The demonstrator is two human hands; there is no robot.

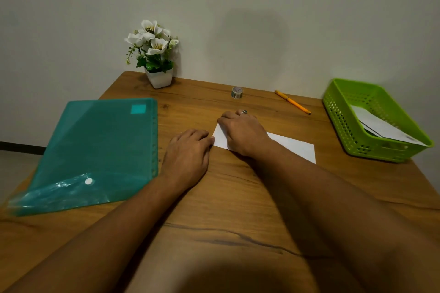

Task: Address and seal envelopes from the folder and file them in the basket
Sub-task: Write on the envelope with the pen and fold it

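Head view, the only one.

- White paper envelope lies flat on the brown wooden table, mid-table and slightly right, between the teal translucent plastic folder and the lime-green perforated plastic basket.
- Right hand: palm down on the envelope's left half with the fingers a little bent over its far-left corner. It presses rather than wraps. The fingertips are hidden, so a pinched flap can't be ruled out. There is a ring on one finger.
- Left hand: on the table with the knuckles up and the fingers curled under, touching the envelope's left short edge. I cannot tell whether it pinches the edge or just butts against it.
- The exposed right part of the envelope shows no writing.
- The orange pen and the small roll of patterned tape lie at the back of the table, well apart from both hands.
- The basket already has white envelopes leaning inside it. The folder lies flat, and its contents are unreadable.
- White pot of artificial white flowers sits in the back left corner, irrelevant.

My read is that one envelope is being worked, either squared up or having its flap creased down. With neither tool in hand, it is not yet being addressed or taped.

The next move needs one hand to pin the envelope while the other reaches back for the pen or the tape. The paper is thin and slides easily on the wood, so keep pressure on it.
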